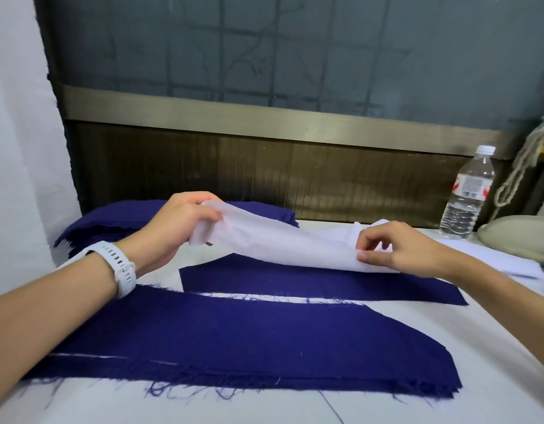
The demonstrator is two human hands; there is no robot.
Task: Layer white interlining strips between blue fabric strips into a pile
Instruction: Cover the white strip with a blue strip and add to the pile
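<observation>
left hand: we pinch the white strip at its left end
right hand: we pinch its right end
blue strip: flat on the desk, beneath it

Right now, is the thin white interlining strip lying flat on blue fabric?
No: left hand and right hand hold the interlining strip aloft.

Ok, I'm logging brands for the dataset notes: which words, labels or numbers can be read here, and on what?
No text can be read.
Water bottle label: red and dark print, too blurred to read.
White watch strap: no text visible.
Blue fabric strips, white interlining strip: no markings.
</observation>
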